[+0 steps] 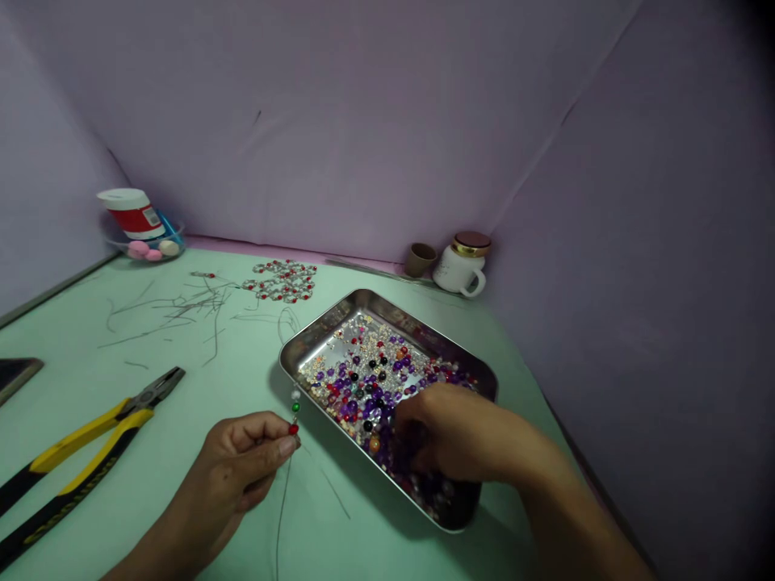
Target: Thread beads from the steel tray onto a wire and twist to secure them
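Note:
My left hand (248, 456) pinches a thin wire (281, 516) just below a red bead (294, 429). Above that bead, a green bead (296, 407) and a whitish one line up close to the tray's near left edge. A metal tray (387, 472) holds many loose beads (363, 387) in purple, red, black, orange and clear. Inside its right part, my right hand (451, 432) reaches down among the beads with bent fingers. Shadow hides those fingertips, so I cannot tell whether they grip a bead.
Yellow-and-black pliers (130, 420) lie at the left. Behind them are loose wire pieces (194, 305) and a beaded chain (284, 282). A clear bowl (175, 242) with a red-and-white container stands back left. A brown cup (420, 260) and white lidded mug (463, 265) stand near the back wall.

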Available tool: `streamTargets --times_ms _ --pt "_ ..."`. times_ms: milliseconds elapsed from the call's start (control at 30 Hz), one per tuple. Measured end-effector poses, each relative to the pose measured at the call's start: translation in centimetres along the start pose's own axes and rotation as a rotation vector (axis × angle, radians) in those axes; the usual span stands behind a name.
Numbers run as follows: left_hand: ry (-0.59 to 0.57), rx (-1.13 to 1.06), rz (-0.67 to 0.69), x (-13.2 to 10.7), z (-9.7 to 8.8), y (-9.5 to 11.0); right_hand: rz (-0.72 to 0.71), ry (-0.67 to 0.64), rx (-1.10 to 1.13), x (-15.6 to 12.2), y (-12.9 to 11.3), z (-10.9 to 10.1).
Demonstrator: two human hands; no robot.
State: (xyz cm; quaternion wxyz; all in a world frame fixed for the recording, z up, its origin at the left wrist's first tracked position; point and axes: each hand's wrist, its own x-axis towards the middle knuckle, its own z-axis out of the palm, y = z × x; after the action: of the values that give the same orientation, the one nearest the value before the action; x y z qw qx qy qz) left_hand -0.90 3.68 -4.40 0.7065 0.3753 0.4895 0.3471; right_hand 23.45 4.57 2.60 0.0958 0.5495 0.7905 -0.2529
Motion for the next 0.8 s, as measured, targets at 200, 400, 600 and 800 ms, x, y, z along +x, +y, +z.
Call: streamTargets --times_ms 200,400,600,800 --pt "0.000 0.005 0.011 0.1 0.0 0.0 0.223 0.209 0.052 -0.6 2.6 -2.2" --pt "-0.009 0.003 0.006 -0.1 -0.1 -0.1 0.315 0.308 0.108 -0.6 3.7 -2.3" --pt "0.012 -0.001 0.007 0.2 0.2 0.1 0.161 0.260 0.090 0.9 2.5 -1.0" --pt "0.007 0.008 0.007 0.1 0.3 0.2 0.023 0.236 0.089 1.8 2.8 -0.3"
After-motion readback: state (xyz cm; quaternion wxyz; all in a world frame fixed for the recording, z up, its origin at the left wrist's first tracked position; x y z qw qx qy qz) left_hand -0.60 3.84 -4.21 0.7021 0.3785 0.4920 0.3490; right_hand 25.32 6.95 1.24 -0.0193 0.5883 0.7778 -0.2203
